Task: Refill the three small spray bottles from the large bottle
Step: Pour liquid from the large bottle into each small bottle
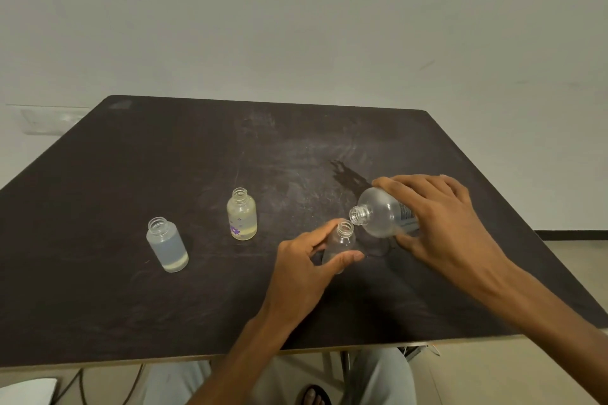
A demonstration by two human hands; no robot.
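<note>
- Large bottle [383,215]: lying tipped nearly on its side above the right half of the tabletop [197,148], open mouth pointing left and hanging just beside and slightly above the neck of the clear small bottle [340,242]. Right hand [441,223] is clamping it from above, fingers [394,184] wrapping the shoulder, thumb underneath.
- Risk, pour: the two narrow mouths are not lining up squarely; the large mouth is sitting off to the right of the small neck. Judging from that, any stream could be running down the outside and onto the tabletop. No stream visible; cannot tell whether liquid is flowing.
- Risk, level: the large bottle is looking almost empty, so a steeper tilt may be needed, and a sudden glug could be overshooting the small opening.
- Clear small bottle: left hand [307,268] is pinching it low, thumb and forefinger around the body. It is leaning slightly; a loose pinch could be letting it tip.
- Yellowish small bottle [241,215], uncapped, standing at centre, well apart from the hands.
- Frosted small bottle [167,245], uncapped, standing farther left; both open necks could be spilling if knocked.
- Writing: large bottle label is showing dark print, too blurred to read. Yellowish bottle is carrying a purple flower mark; no legible words.
</note>
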